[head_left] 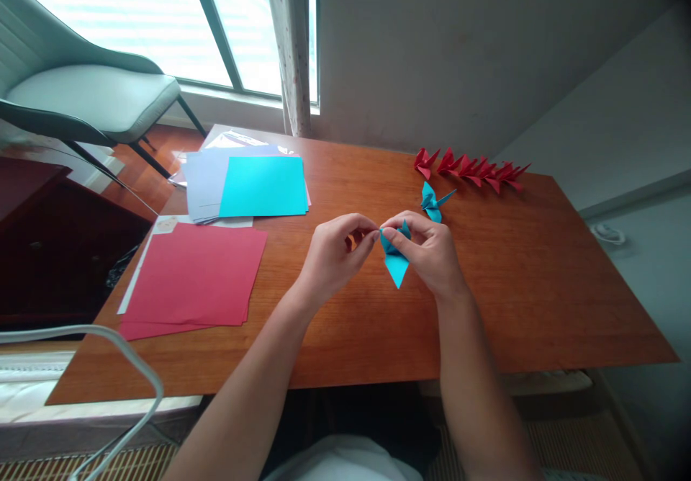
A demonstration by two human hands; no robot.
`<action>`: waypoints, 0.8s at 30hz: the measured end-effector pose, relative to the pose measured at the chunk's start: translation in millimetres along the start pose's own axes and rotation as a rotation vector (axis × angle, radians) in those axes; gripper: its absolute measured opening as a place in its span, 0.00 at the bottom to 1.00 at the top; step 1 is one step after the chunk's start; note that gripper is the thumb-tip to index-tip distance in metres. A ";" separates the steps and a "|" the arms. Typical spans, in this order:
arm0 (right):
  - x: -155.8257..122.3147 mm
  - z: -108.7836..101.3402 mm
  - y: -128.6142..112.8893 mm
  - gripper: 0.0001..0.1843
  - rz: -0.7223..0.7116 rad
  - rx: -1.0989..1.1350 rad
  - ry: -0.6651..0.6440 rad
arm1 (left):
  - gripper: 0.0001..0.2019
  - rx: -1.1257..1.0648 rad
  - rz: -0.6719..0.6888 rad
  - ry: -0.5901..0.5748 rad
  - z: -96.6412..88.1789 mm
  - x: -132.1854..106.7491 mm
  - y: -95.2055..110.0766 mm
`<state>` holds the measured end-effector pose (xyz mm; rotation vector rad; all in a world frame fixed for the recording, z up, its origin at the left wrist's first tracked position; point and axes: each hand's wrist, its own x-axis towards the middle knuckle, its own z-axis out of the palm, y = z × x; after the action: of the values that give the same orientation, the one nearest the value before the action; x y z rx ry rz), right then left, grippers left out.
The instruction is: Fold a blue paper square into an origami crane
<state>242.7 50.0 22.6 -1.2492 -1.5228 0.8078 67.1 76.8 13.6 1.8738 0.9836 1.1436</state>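
Observation:
Over the middle of a wooden table [518, 301] I hold a partly folded piece of blue origami paper [396, 259], its point hanging down. My right hand [429, 250] grips its upper part with curled fingers. My left hand [335, 250] pinches the paper's top left tip between thumb and forefinger. Just behind my right hand lies a finished blue paper crane [433, 201]. Further back, near the wall, several red paper cranes [469, 167] stand in a row.
A stack of red paper sheets [194, 279] lies at the table's left. Behind it sits a cyan sheet [263, 186] on pale lilac sheets [204, 182]. A grey chair [86, 99] stands by the window at the left. A white cable [129, 366] loops at the near left.

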 end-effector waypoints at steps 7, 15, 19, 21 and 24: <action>-0.3 -0.8 -1.4 0.05 -0.003 -0.015 0.002 | 0.05 0.017 0.016 -0.007 -0.6 -0.3 1.4; 0.2 2.2 -1.0 0.04 -0.041 -0.033 0.041 | 0.06 0.019 0.018 -0.014 0.0 0.3 0.4; 0.4 2.5 -1.5 0.05 -0.066 -0.066 0.053 | 0.06 0.025 0.020 -0.022 0.9 -0.6 -0.4; 0.1 2.0 -2.5 0.05 -0.065 -0.086 0.058 | 0.06 0.038 0.023 -0.028 1.6 -1.0 -1.0; -0.6 0.6 -3.9 0.07 -0.037 -0.068 0.061 | 0.05 0.050 0.023 -0.042 2.2 -1.4 -1.4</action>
<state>240.9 48.6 25.9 -1.2805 -1.5308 0.6933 68.3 75.8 11.1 1.9454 0.9782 1.0976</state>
